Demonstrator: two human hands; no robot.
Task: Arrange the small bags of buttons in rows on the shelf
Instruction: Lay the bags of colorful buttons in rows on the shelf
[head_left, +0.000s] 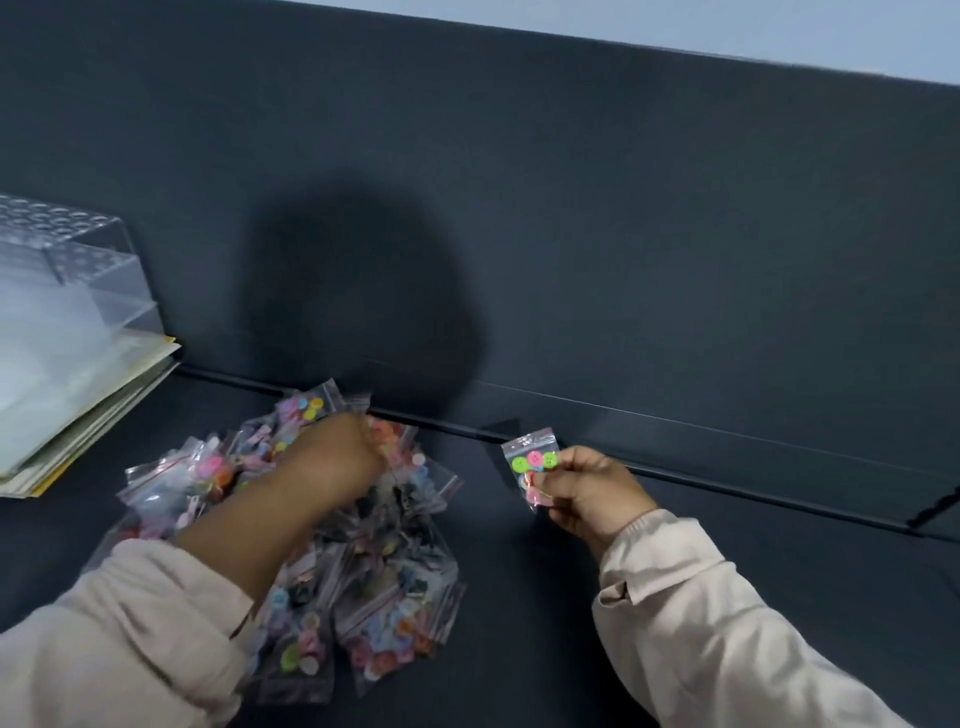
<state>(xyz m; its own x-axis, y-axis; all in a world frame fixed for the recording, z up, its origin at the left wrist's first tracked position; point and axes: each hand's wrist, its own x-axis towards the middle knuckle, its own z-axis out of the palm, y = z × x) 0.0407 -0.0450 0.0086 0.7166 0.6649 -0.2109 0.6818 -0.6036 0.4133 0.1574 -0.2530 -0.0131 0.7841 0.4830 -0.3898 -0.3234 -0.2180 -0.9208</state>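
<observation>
Hands are splitting the work in the head view, the only view on offer. The right hand (592, 493), in a pale beige sleeve (701, 613), is pinching a small clear zip bag of green and pink buttons (532, 462) between thumb and curled fingers, holding it upright just in front of the dark raised ledge (727, 486) at the back of the dark grey shelf (519, 597). No row is showing on the shelf so far, so this bag is looking like the opener.

The left hand (337, 457) is reaching into the far side of the loose heap of clear bags of mixed coloured buttons (322, 545), which is lying on the shelf well to the left of the held bag. It is motion-blurred and its fingertips are buried among the bags, so I cannot tell whether it is gripping one or just rummaging.

Off to the far left, a clear acrylic holder with round holes in its top (78, 270) is sitting on a stack of pale folders and papers (78, 431).

My read: this is the placing step, right at the start of the job. The next move is calling for the held bag to go down flat and square against the ledge, with room left beside it for neighbours, while the left hand singles out one bag without dragging the heap along.
</observation>
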